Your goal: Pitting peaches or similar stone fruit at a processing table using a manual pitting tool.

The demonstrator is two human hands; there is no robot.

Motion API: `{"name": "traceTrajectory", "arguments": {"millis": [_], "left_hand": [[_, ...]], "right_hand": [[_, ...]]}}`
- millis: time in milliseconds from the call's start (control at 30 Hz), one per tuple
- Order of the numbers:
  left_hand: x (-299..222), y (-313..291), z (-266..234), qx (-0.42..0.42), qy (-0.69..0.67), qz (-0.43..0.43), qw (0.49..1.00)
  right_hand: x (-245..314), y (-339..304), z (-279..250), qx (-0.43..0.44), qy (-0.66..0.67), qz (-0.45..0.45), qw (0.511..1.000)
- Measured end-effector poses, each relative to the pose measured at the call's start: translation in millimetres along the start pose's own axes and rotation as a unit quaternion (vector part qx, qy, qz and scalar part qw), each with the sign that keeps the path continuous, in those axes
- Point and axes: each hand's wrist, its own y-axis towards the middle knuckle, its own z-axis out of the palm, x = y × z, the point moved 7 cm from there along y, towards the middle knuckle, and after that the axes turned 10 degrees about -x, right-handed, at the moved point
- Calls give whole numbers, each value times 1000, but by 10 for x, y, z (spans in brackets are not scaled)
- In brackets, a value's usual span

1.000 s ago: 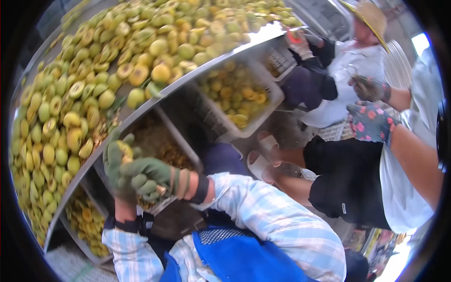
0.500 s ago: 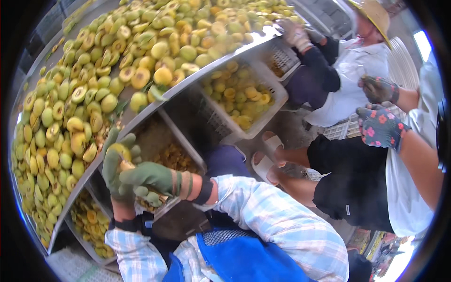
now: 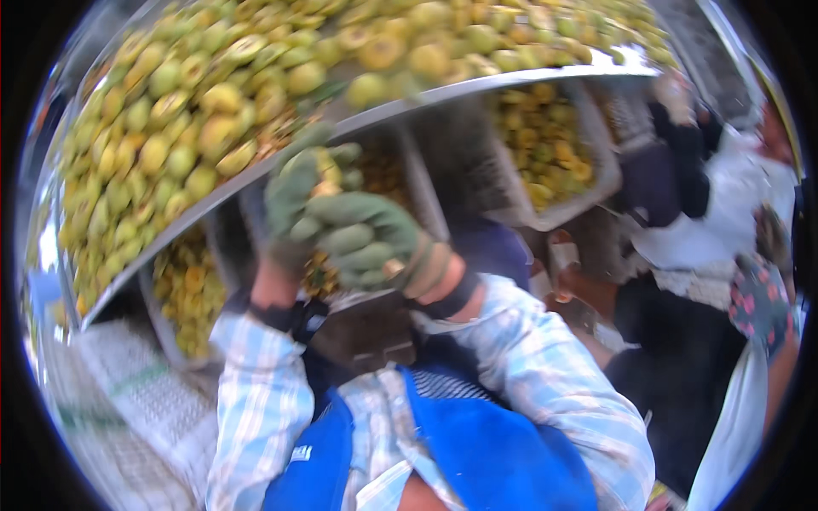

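My left hand (image 3: 291, 200), in a green glove, is closed around a yellow-green plum-like fruit (image 3: 327, 170) just over the near rim of the metal table. Against it, my right hand (image 3: 366, 238), also gloved in green, is closed on a small tool with a wooden handle (image 3: 393, 268). Only the handle's butt shows clearly; fingers hide the rest of the tool. Beyond both hands, the table carries a heap of whole and halved fruit (image 3: 181, 153). Below them sits a bin of brownish pits or scraps (image 3: 319, 277), partly covered by my hands.
A crate of cut fruit (image 3: 185, 294) stands left under the rim (image 3: 213, 198); another white crate (image 3: 554, 217) holds fruit at right. White woven sacking (image 3: 141, 375) lies at lower left. Two people are at right, one with a flowered glove (image 3: 758, 302), one reaching to the table.
My view has swung, so the table, crates and people sit farther right or lower in the picture. Both hands stay together at the fruit, still holding it and the tool.
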Motion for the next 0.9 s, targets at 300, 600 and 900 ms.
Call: {"name": "traceTrajectory", "arguments": {"millis": [300,600,900], "left_hand": [[-18,3,-139,-127,4,-41,991],[16,66,-266,-148,113,105,977],[-74,-59,-767,-182,23,5,983]], "right_hand": [[-47,166,-101,-14,-6,-34,999],[24,103,-269,-155,-137,-109,972],[92,165,-260,-244,-164,-108,950]]}}
